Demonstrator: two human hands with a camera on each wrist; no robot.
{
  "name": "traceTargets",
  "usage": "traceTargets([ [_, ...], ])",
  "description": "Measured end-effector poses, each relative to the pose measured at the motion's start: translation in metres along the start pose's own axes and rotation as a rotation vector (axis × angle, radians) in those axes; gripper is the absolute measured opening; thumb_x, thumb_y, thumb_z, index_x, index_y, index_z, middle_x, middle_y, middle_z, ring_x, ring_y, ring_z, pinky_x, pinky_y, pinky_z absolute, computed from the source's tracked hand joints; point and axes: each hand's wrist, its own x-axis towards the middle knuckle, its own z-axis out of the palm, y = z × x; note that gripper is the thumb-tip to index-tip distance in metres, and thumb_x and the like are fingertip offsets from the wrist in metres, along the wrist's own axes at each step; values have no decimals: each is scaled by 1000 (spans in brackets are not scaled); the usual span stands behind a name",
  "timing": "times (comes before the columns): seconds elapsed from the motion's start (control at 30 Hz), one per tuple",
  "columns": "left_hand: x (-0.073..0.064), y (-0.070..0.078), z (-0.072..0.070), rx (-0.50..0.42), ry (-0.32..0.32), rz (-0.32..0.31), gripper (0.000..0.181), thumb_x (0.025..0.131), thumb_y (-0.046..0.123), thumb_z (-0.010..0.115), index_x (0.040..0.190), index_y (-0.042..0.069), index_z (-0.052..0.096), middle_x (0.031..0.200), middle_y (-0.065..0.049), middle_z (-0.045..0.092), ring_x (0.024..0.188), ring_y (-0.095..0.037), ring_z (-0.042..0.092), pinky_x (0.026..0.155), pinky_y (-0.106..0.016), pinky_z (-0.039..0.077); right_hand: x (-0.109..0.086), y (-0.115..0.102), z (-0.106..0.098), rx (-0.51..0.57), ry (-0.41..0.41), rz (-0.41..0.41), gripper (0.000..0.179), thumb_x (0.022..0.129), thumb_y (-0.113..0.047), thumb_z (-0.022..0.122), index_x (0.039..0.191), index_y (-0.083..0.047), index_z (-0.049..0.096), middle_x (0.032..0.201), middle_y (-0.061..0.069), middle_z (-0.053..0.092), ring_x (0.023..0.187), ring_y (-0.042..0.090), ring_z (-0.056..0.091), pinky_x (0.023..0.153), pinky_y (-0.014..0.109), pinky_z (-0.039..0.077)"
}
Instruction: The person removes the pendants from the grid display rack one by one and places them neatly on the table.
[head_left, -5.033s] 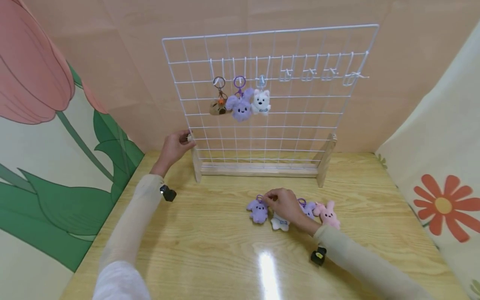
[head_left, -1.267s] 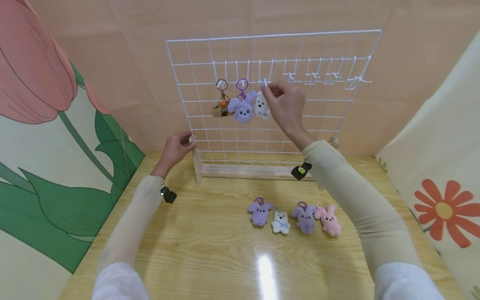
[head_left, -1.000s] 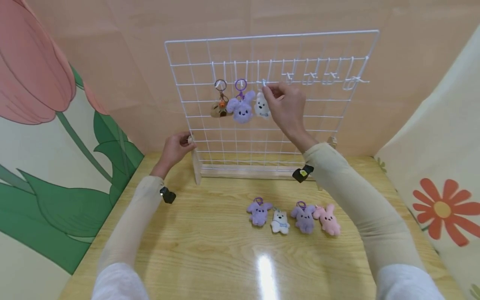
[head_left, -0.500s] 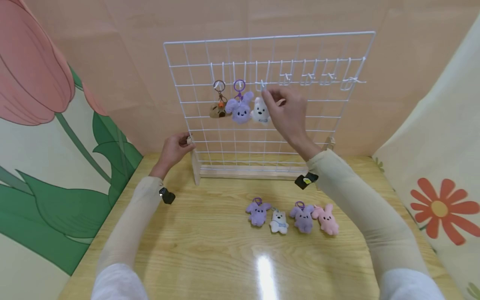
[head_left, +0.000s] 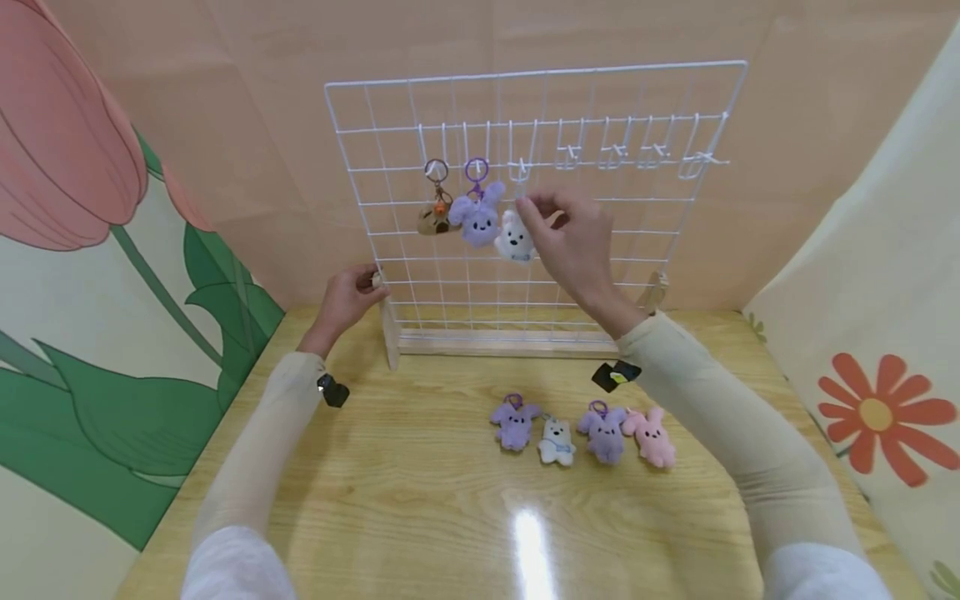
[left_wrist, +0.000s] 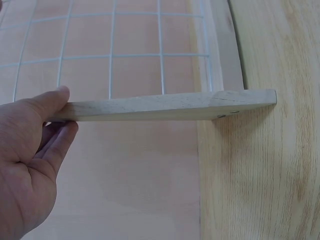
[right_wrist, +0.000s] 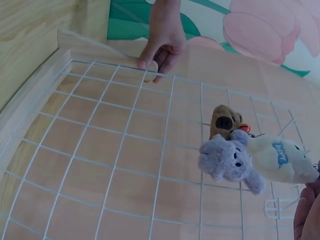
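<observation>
My right hand [head_left: 573,237] pinches a white bear plush keychain [head_left: 514,237] at its top, in front of the wire grid rack [head_left: 570,250]. Just above it, the third hook [head_left: 520,171] from the left carries nothing. Left of the bear hang a brown plush keychain [head_left: 435,219] and a purple plush keychain [head_left: 478,223], each by a ring on a hook. My left hand [head_left: 345,302] grips the rack's wooden side post [left_wrist: 150,106], thumb on one face and fingers on the other. The right wrist view shows the white bear [right_wrist: 280,157] lying sideways beside my fingers [right_wrist: 307,212].
On the wooden table [head_left: 405,467] before the rack lie a purple plush [head_left: 514,427], a white bear plush [head_left: 557,443], another purple plush [head_left: 604,437] and a pink rabbit plush [head_left: 652,437]. Several bare hooks [head_left: 615,156] line the grid's right half.
My right hand has gone from the plushes on the table up to the hanging white bear, then come down with it, off its hook. My left hand has stayed on the post.
</observation>
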Motion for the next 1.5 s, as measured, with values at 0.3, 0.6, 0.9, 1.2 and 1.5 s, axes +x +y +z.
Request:
traceTargets([
  [0.3,2,-3,0,5,11,12,46,94,8,74,135,-8,59,126,-28,67,111,-38,69,94,-46,60,-17,-1,3,9,-67,-11,21,97,-19,72,97,1,77,85,12,75,71,13,62,56,16,48],
  [0.6,2,-1,0,7,7,4,47,95,9,74,136,-9,59,127,-28,66,112,-39,68,95,-46,60,-38,3,8,43,-125,-17,19,98,-17,72,97,1,77,85,10,75,75,15,64,59,16,49],
  [0.9,3,-2,0,-5,8,-1,48,95,10,75,137,-8,59,127,-27,66,111,-38,68,95,-45,60,-60,9,10,70,-178,2,18,98,-16,72,96,1,76,85,9,74,71,15,62,60,17,50],
  [1.2,2,-1,-1,3,5,0,48,95,12,75,136,-8,59,127,-27,67,111,-37,69,95,-45,60,-82,16,13,70,-229,45,17,97,-16,73,96,0,76,84,8,74,70,14,63,61,19,52],
  [1.5,2,0,0,8,-5,-13,48,96,12,73,138,-8,58,130,-26,65,113,-37,68,96,-43,60,-104,24,18,81,-279,26,11,96,-15,75,97,-4,76,86,3,75,73,12,64,63,24,55],
])
